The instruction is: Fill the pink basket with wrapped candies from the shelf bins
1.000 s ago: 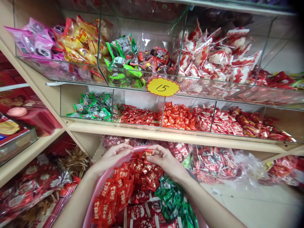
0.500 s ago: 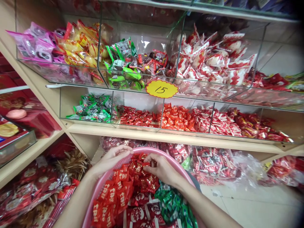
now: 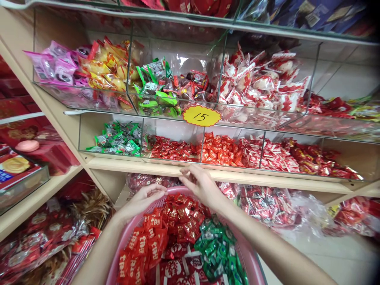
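My left hand curls over the far rim of a pink basket and grips it. The basket holds red wrapped candies and green wrapped candies. My right hand is raised above the basket, at the front edge of the wooden shelf. Its fingertips are pinched together, and I cannot make out what is between them. Just above it, clear bins hold small red candies and brighter red ones.
A yellow price tag reading 15 hangs on the upper bins, which hold pink, yellow, green and red-white packets. A green candy bin sits lower left. Bagged red sweets lie under the shelf. Red boxes fill the left shelves.
My right hand has lifted out of the basket's red candies and moved up to the shelf edge. The left hand stays on the basket rim. The view has tilted slightly upward.
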`<state>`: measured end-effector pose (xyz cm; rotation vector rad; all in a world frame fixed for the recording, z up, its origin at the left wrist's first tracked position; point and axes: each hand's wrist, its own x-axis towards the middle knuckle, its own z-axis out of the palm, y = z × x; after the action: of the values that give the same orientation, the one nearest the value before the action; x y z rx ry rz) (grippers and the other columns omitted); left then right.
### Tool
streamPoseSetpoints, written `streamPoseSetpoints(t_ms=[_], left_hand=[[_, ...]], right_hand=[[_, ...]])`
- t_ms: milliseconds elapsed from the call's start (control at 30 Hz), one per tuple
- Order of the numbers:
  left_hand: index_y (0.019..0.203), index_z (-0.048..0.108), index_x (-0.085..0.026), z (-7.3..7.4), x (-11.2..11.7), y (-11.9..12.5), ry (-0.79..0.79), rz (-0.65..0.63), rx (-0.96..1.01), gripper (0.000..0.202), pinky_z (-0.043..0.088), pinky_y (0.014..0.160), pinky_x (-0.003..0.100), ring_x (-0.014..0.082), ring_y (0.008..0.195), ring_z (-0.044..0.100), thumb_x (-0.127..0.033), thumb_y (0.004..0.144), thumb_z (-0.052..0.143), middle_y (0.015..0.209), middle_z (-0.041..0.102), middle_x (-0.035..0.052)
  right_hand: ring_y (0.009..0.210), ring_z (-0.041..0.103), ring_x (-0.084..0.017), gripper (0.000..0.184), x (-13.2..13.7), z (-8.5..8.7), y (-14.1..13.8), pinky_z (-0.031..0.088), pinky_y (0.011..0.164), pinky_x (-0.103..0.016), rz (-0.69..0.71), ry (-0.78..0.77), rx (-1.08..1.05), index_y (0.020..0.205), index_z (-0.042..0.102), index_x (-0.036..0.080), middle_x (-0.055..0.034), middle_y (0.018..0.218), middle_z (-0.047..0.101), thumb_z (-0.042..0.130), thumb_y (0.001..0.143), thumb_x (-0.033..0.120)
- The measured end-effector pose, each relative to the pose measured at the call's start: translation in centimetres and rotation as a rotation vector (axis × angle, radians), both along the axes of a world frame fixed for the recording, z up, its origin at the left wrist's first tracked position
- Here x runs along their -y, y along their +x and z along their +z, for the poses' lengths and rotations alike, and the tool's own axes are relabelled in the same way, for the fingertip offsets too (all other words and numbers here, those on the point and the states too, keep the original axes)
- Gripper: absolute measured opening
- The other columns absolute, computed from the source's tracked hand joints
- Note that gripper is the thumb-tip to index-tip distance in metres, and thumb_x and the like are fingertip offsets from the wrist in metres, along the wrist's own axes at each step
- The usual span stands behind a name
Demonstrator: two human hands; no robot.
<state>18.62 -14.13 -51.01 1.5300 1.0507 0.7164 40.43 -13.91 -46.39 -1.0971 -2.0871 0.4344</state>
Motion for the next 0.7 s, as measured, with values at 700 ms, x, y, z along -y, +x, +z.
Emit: streamPoseSetpoints(t_ms=[700], left_hand=[[0.097, 0.064, -0.018, -0.1, 0.1, -0.4, 0.058, -0.025, -0.016, 0.034, 0.04, 0.086, 0.03, 0.0201, 0.096, 0.056, -0.045, 0.08, 0.053, 0.1, 0.066, 0.006]], right_hand=[[0.102, 0.059, -0.028, 0.043, -12.2, 2.6, -3.4, 0.049, 0.078, -0.034, -0.414, -0.163, 0.812, 0.116, 0.05, 0.011, -0.0178, 0.105, 0.064, 0.06, 0.074, 0.013]])
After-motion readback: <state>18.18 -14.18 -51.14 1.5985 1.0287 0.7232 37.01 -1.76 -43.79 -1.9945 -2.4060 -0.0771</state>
